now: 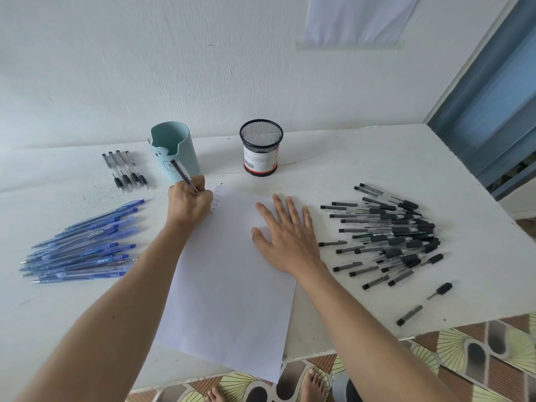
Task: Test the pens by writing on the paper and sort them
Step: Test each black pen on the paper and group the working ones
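Two grips meet the paper point(232, 271) on the bench point(348, 175): the left grip point(188, 204) is curled round a black pen point(182, 173), its tip seemingly at the sheet's top-left corner; the right grip point(285, 236) lies flat, fingers spread, on it.

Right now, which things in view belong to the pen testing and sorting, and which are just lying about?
Job: left hand gripping a black pen, right hand flat on the paper, black pen pile, blue pen pile, row of four black pens; probably the teal holder and mesh cup.
Lying about: sheet taped to the wall, blue door frame.
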Demonstrator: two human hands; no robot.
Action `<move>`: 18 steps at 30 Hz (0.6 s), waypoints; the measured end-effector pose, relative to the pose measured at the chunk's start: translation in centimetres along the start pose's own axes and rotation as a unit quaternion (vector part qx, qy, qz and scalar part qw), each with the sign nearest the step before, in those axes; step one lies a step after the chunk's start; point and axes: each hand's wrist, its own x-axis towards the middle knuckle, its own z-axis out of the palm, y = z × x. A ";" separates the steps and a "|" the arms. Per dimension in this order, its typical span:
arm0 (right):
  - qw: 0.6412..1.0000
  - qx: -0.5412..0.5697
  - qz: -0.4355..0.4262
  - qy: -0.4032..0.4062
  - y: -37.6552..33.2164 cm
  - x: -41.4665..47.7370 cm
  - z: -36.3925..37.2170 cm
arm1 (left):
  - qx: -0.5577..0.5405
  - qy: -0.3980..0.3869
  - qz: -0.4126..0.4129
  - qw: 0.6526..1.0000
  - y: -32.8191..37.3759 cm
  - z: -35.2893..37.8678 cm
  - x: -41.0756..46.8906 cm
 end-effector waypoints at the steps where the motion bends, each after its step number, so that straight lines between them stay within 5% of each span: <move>1: 1.000 0.000 0.000 -0.001 0.0 0.0 0.0 | -0.001 -0.004 0.000 1.000 0.0 0.0 0.0; 6: 1.000 -0.001 0.003 -0.004 0.0 0.0 0.0 | -0.034 0.000 0.000 0.999 0.2 -0.3 -0.1; 11: 1.000 0.000 0.005 -0.009 -0.1 0.1 -0.1 | -0.183 0.014 -0.085 0.979 -1.0 -0.7 0.5; 18: 0.999 0.006 0.004 -0.033 -0.4 0.4 -0.7 | -0.123 0.024 -0.038 0.991 0.1 -1.4 -1.1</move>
